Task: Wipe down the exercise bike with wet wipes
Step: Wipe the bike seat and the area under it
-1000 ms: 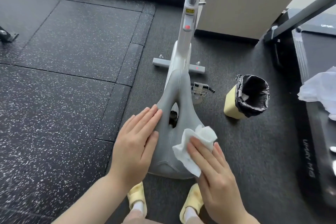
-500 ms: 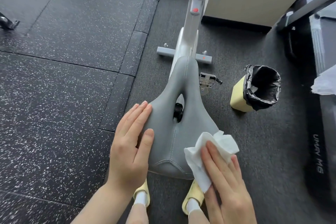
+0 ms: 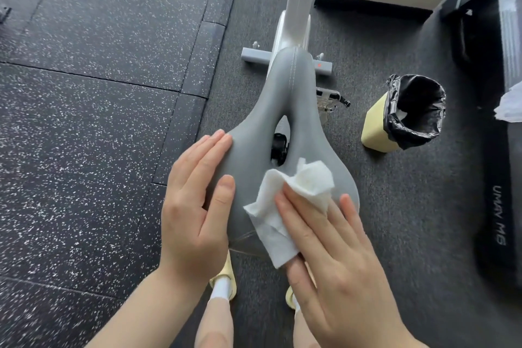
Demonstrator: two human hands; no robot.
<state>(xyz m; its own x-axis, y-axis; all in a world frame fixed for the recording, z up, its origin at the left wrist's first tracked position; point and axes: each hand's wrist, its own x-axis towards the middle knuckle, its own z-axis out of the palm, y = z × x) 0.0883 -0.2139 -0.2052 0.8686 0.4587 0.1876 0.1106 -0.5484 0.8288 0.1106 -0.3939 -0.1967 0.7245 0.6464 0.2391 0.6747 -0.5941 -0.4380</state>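
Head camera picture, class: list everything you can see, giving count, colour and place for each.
saddle: 1, grey, centre, on the bike
bike frame: 1, white, beyond the saddle
wet wipe: 1, white, on the saddle's rear right
bin: 1, yellow with black liner, on the floor right of the bike
treadmill: 1, black, right edge
floor mats: several, black speckled, left
slippers: 2, yellow, below the saddle
hands: 2; left hand flat on the saddle's left side, right hand pressing the wipe
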